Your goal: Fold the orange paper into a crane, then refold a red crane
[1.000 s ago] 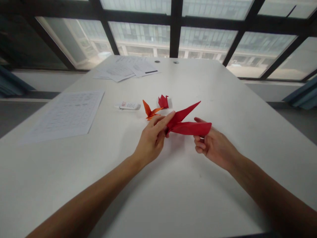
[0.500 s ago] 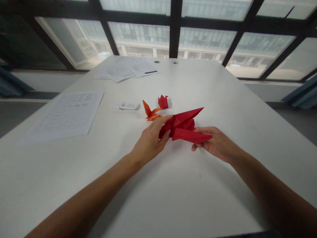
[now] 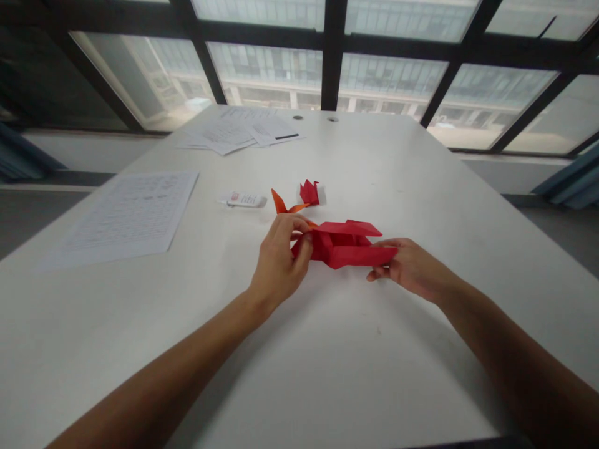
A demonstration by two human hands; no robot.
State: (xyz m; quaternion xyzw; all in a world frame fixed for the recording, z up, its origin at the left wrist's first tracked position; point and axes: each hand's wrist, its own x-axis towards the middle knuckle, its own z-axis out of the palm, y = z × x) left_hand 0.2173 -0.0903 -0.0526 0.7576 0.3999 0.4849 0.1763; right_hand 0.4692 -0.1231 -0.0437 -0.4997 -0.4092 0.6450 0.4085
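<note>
Big windows with dark bars stand behind a white table, and a building shows through the glass. At the far left hangs a blue curtain. Next, a sheet of paper with small print lies flat on the table. Farther back and a bit to the right is a messy pile of papers. Then comes a small white tube lying on its side.

The left hand is next. Its thumb and fingers pinch the left end of a big red folded paper. An orange paper bird is just behind that hand, which hides part of it. A little red paper bird sits farther back.

The big red paper stretches between the two hands, with two long flaps pointing right and a gap between them. I cannot tell if it touches the table. The right hand is at its right end, with fingers behind the near flap and some poking out below. The flap hides how tightly they hold. Another blue curtain hangs at the far right.
</note>
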